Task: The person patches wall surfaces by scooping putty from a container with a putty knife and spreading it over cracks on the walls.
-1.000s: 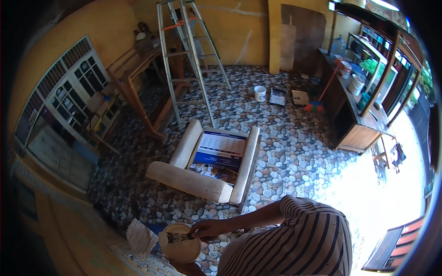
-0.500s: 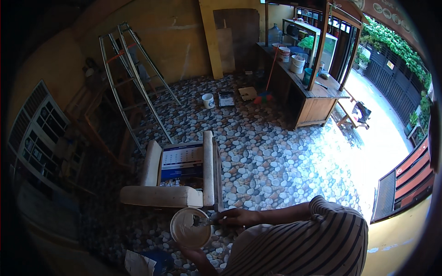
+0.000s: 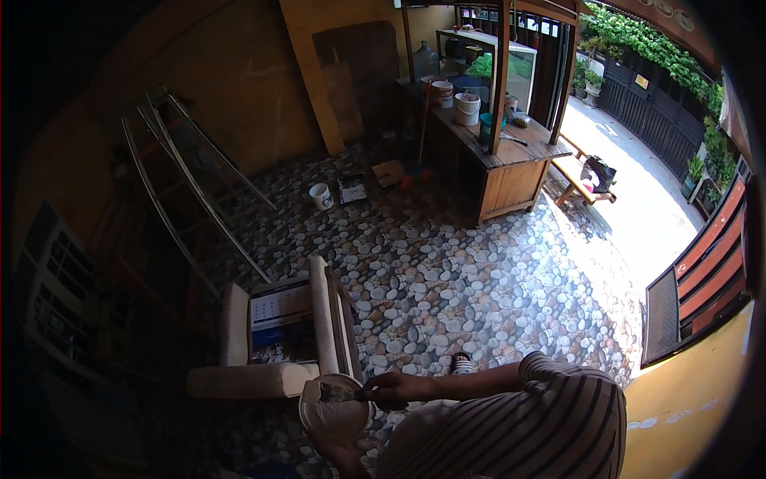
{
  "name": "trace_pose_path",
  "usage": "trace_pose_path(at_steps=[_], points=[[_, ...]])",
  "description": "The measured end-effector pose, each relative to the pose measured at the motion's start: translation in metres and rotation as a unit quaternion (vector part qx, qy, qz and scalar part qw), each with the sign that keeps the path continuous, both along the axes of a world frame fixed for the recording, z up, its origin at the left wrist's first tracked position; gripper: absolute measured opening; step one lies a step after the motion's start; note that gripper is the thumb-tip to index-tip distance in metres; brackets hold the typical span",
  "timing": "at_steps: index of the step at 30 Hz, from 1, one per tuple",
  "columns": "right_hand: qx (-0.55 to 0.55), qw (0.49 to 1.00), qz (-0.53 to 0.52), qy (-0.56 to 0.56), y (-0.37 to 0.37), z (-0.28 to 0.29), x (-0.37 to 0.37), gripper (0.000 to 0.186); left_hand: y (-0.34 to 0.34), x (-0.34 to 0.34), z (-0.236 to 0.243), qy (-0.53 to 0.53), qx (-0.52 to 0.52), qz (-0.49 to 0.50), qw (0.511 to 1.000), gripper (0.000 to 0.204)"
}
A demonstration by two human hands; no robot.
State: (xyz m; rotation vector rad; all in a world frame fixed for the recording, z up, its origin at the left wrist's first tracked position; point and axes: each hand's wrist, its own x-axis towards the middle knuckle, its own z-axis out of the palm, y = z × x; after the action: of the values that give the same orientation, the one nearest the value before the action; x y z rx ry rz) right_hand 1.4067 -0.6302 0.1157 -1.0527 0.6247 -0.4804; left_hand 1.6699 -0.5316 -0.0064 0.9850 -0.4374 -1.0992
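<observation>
Both hands are busy over the pebbled floor; the left hand cups a round bowl from below, the right hand pinches a scraper at its rim; scooping looks underway, so next a steady lift.

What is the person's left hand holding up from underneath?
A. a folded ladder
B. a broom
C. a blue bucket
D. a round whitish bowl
D: the left hand is under a round whitish bowl, while the right hand holds a small flat tool over the bowl's inside.
</observation>
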Motion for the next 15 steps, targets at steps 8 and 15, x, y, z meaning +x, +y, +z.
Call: trace_pose_path(at_steps=[8, 15], points=[[0.038, 0.997, -0.058, -0.036, -0.071, -0.006, -0.123, 0.042, -0.088, -0.107, 0.009, 0.015, 0.050, 0.006, 0.999, 0.070], [0.045, 0.986, -0.158, -0.008, -0.126, -0.004, -0.238, 0.037, -0.200, -0.200, 0.011, 0.030, 0.106, -0.065, 0.992, 0.069]])
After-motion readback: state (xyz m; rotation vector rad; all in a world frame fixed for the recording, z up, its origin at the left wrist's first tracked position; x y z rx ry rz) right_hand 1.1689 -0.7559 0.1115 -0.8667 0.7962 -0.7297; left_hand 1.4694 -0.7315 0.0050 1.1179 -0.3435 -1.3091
